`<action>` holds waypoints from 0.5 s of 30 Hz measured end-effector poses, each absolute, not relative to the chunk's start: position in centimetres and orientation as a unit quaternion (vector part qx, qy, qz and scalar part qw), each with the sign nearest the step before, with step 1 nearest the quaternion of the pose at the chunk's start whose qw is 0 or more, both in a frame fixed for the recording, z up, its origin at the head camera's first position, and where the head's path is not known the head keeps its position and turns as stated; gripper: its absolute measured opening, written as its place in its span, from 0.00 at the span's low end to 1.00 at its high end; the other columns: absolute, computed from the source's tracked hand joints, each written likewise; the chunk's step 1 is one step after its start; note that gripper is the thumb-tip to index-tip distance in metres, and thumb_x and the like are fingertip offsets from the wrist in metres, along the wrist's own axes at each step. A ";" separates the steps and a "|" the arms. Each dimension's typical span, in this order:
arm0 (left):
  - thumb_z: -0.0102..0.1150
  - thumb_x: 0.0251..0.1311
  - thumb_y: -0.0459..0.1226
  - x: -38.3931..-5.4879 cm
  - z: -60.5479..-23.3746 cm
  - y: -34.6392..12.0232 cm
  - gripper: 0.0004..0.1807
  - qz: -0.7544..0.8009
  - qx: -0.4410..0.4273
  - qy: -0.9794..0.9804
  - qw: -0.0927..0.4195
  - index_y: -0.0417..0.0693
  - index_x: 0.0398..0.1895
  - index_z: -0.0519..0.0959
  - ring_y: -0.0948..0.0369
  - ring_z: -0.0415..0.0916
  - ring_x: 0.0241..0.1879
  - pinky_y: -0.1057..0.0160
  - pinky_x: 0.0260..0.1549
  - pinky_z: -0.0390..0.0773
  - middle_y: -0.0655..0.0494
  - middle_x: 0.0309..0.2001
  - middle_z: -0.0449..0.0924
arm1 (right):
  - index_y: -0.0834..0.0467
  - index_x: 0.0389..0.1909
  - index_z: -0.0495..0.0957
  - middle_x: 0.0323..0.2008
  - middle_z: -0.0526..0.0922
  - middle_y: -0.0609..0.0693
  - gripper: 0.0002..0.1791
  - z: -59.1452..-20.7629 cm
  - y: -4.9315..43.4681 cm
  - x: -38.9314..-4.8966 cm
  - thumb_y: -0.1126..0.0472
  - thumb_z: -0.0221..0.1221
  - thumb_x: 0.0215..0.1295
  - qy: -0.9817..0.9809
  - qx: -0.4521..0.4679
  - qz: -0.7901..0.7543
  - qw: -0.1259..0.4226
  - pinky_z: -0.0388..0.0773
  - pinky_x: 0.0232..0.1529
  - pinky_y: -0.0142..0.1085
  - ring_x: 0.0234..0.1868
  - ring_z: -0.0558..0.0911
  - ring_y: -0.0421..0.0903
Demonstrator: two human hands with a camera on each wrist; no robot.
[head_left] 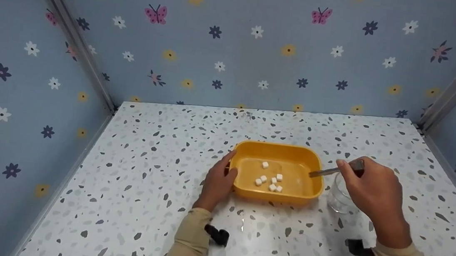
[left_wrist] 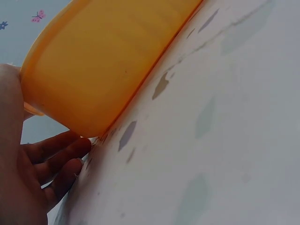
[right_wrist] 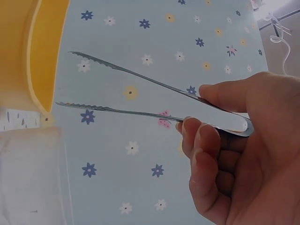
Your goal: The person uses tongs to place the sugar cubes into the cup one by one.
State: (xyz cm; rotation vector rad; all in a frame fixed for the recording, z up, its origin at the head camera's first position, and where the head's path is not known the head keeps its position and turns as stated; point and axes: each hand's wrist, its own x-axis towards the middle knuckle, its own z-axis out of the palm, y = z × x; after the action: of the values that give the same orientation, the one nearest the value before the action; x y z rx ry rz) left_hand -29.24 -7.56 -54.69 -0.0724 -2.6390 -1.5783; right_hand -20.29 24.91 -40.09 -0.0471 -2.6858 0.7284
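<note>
A yellow plastic tub [head_left: 271, 197] sits on the table with several small white cubes [head_left: 273, 180] on its floor. My left hand [head_left: 218, 185] grips the tub's left end, thumb at the rim; in the left wrist view the other fingers [left_wrist: 61, 154] curl near its lower edge. Metal tongs [right_wrist: 154, 84] are pinched between the thumb and fingers of my right hand [head_left: 380, 197]. Their two arms are spread apart with nothing between the serrated tips, which overlap the tub's right end in the head view. Partly behind the right hand stands a clear glass [head_left: 340, 197], right of the tub.
The speckled white table [head_left: 143, 178] extends around the tub and glass. Blue flower-patterned panels [head_left: 240, 41] wall it at the back and both sides, with metal posts in the corners.
</note>
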 end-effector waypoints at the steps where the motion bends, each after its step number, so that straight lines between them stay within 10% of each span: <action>1: 0.50 0.70 0.44 -29.2 -54.7 -7.6 0.31 -0.513 -0.024 -0.858 0.033 0.72 0.76 0.62 0.60 0.71 0.56 0.53 0.60 0.70 0.59 0.66 0.72 | 0.62 0.31 0.78 0.21 0.74 0.51 0.25 -40.2 24.8 -20.4 0.41 0.57 0.70 -0.950 -0.014 0.258 0.177 0.64 0.24 0.41 0.21 0.70 0.49; 15: 0.50 0.70 0.43 -29.1 -54.6 -7.7 0.31 -0.508 -0.036 -0.860 0.044 0.67 0.76 0.63 0.58 0.70 0.60 0.52 0.64 0.66 0.57 0.69 0.70 | 0.61 0.30 0.81 0.21 0.77 0.49 0.22 -41.6 23.7 -21.3 0.44 0.62 0.68 -0.952 0.007 0.252 0.173 0.68 0.25 0.40 0.21 0.72 0.47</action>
State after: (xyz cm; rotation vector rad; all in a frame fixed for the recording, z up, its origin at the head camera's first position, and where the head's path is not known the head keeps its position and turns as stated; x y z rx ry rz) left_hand -29.15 -7.69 -54.61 -0.1113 -2.6266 -1.5516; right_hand -21.35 23.72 -41.56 0.0211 -2.7012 0.7138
